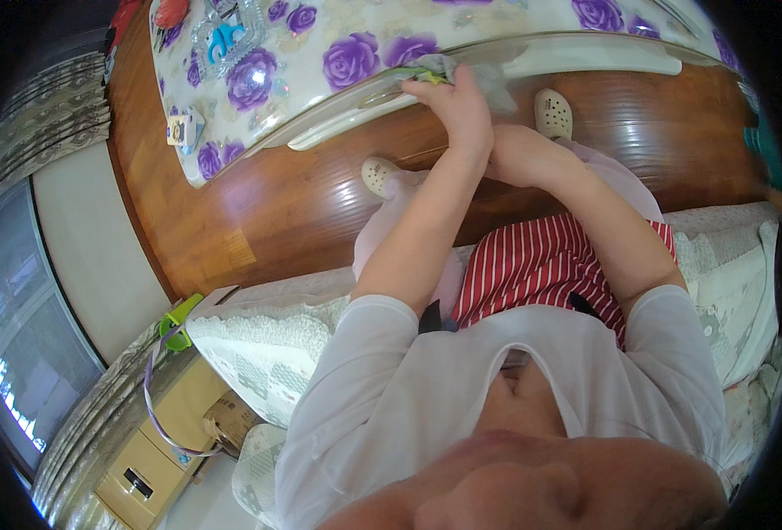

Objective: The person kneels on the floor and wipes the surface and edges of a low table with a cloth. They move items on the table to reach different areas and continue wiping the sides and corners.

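My left hand (456, 109) is at the near edge of a table with a purple-rose cover (305, 86). It holds a crumpled, partly see-through piece of plastic (439, 65) with green and yellow on it; part of this is blurred. Close beside the left wrist is my right hand (517, 154), bent inward. Its fingers are hidden behind the left wrist, so what it holds is not visible. A red-and-white striped cloth (530, 265) lies across my lap.
On the table are a clear tray (202, 36) with blue-handled scissors (224, 42), a red item (171, 12) and a small box (184, 130). Under the table edge runs a white rail (596, 65). A quilted sofa cover (272, 344) lies behind me; a green bin (180, 324) stands at left.
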`<control>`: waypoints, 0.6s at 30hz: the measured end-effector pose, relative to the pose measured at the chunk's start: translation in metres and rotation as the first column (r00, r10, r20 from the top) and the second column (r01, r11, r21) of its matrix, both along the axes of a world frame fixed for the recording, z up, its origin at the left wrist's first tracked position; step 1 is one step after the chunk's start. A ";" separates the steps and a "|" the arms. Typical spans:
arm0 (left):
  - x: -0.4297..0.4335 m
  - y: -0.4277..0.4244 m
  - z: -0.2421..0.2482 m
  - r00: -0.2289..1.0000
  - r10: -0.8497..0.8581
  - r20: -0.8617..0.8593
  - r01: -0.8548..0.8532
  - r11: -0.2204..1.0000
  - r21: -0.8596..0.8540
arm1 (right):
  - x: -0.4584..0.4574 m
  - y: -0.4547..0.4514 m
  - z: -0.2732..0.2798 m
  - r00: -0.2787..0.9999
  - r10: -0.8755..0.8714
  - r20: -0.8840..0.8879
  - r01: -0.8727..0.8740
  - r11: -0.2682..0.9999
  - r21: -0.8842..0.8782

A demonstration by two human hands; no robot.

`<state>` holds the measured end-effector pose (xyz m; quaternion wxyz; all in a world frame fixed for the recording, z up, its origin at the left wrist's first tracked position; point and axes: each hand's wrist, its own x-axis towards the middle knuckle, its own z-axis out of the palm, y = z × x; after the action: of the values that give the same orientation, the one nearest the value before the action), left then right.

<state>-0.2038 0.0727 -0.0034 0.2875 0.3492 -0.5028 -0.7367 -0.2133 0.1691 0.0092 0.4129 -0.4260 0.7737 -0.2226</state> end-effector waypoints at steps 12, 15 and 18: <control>-0.016 0.018 0.046 0.848 -0.397 -0.351 0.530 0.642 0.554 | -0.002 0.000 0.014 0.995 -0.092 -0.042 0.091 0.996 -0.018; -0.012 0.012 0.056 0.901 -0.315 -0.299 0.434 0.632 0.642 | -0.006 -0.002 0.023 0.991 -0.117 -0.066 0.116 0.993 -0.014; -0.006 -0.006 0.055 0.954 -0.155 -0.257 0.299 0.551 0.779 | -0.001 0.000 0.009 0.951 -0.250 -0.182 0.179 0.925 -0.334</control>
<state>-0.2098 0.0664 0.0517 0.0374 0.3138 -0.1279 -0.9401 -0.2140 0.1689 0.0185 0.2241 -0.4205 0.8117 -0.3379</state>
